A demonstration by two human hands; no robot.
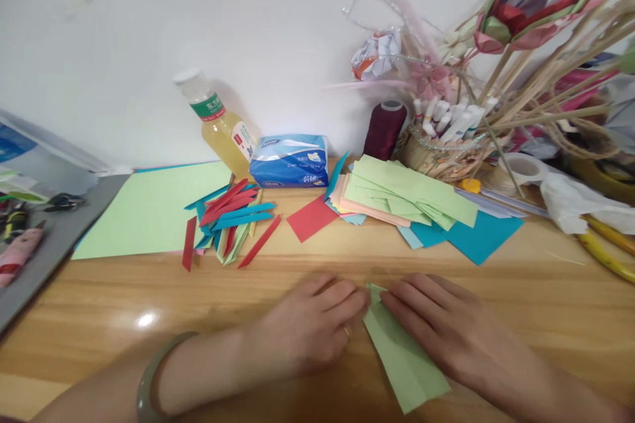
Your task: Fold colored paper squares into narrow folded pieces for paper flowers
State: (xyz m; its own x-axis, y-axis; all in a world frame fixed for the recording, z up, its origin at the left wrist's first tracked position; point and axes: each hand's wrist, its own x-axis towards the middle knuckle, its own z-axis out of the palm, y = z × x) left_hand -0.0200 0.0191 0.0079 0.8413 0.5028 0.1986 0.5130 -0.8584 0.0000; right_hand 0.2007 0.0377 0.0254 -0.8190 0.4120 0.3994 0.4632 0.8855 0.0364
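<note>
A light green strip of paper (404,360) lies slantwise on the wooden table, its far end turned over in a small fold. At that far end, the curled fingers of my left hand (312,320) pinch the paper's left corner. My right hand (446,324) covers the strip's right side, with its fingertips pressed together on the paper near the fold. Both thumbs are mostly hidden. Beyond my left hand sits a pile of folded red, blue and green paper strips (231,215). Behind my right hand is a stack of cut green paper pieces (397,192).
A bottle of yellow drink (223,135), a blue tissue pack (289,160) and a dark thread spool (384,131) stand along the wall. To the right are a basket of markers (436,155) and yellow-handled scissors (605,254). Green sheets (143,211) lie left, beside a grey mat (84,218).
</note>
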